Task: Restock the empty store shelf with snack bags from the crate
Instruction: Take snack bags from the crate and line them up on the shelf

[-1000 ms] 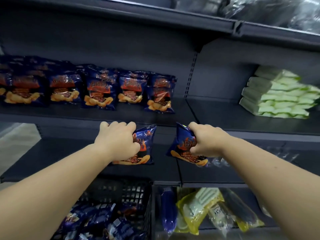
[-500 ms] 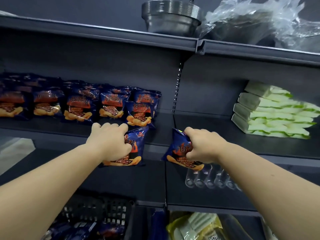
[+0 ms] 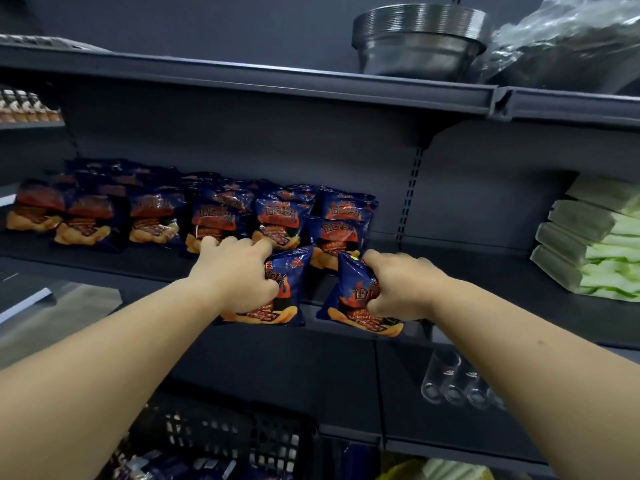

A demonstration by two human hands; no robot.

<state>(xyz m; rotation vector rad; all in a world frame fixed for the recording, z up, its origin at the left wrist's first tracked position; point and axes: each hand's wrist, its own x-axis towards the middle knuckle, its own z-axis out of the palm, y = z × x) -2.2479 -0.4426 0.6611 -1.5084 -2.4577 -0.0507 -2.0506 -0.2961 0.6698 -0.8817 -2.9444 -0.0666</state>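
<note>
Each grip round a snack bag

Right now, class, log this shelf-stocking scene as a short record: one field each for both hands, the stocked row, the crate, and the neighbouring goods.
left hand: grips a blue snack bag at the shelf's front edge
right hand: grips a second blue snack bag, beside the first
stocked row: matching blue bags lined along the middle shelf
crate: black, below the shelf, more bags inside
neighbouring goods: green-and-white packs stacked to the right; metal bowls on the shelf above; clear glasses lower right
</note>
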